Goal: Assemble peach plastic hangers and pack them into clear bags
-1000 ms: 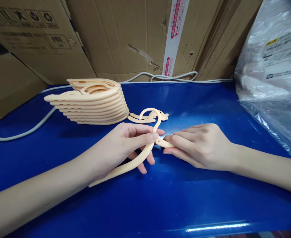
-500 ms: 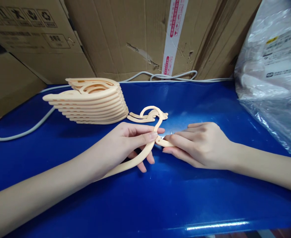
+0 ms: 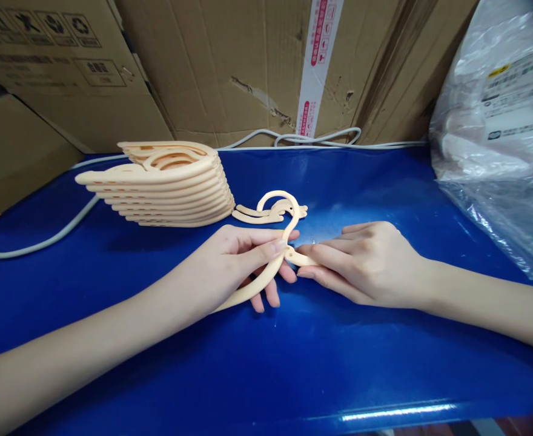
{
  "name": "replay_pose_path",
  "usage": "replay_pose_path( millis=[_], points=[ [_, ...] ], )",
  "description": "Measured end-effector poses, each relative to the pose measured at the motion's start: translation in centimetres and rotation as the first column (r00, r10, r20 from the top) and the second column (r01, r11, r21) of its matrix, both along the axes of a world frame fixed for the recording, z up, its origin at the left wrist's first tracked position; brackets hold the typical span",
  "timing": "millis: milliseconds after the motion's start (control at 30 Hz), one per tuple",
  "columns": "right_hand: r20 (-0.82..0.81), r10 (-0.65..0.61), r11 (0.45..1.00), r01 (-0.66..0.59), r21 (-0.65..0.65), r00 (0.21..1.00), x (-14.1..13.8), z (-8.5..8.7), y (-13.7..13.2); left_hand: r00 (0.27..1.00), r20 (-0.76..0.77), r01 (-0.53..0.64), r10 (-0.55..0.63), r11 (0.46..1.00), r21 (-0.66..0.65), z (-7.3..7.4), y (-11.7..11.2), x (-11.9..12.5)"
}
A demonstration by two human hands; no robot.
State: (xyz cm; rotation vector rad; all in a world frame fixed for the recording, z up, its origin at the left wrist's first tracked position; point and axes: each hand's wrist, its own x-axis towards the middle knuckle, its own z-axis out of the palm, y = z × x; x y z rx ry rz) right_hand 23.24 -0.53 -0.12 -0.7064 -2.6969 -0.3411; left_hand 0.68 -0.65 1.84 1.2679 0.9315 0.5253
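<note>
My left hand (image 3: 230, 260) pinches a peach plastic hanger (image 3: 273, 266) at the base of its hook, thumb on top, other fingers curled under the left arm piece. My right hand (image 3: 366, 263) grips the hanger's short right arm piece, fingers closed round it, at the joint. The hook curves up above both hands. Behind them lie loose peach hanger parts (image 3: 271, 213) on the blue table surface (image 3: 294, 357). A stack of several folded peach hangers (image 3: 166, 184) stands to the left of those parts.
Cardboard boxes (image 3: 230, 66) wall off the back and left. A crinkled clear plastic bag (image 3: 503, 127) with white contents fills the right. A white cable (image 3: 43, 242) runs along the back edge and round the left.
The hanger's long left arm piece has swung in under my left hand, showing less beyond my wrist. Both hands stay at the joint, shifted slightly up.
</note>
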Motion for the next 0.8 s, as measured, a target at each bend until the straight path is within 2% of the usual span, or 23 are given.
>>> replay_pose_path(
  millis=[267,500,800],
  points=[
    [-0.005,-0.007,1.0,0.007,-0.019,1.0,0.13,0.17,0.2,0.996,-0.081,0.027,-0.026,1.0,0.011,-0.09,-0.16,-0.28],
    [-0.076,0.058,0.997,-0.063,-0.055,0.995,-0.11,0.58,0.55,0.989,-0.107,0.104,-0.102,0.994,0.013,-0.02,0.14,-0.38],
    [-0.233,-0.058,0.997,0.043,-0.07,0.971,-0.41,0.65,0.69,0.984,-0.082,0.153,-0.156,0.987,-0.042,0.08,0.14,-0.49]
  ],
)
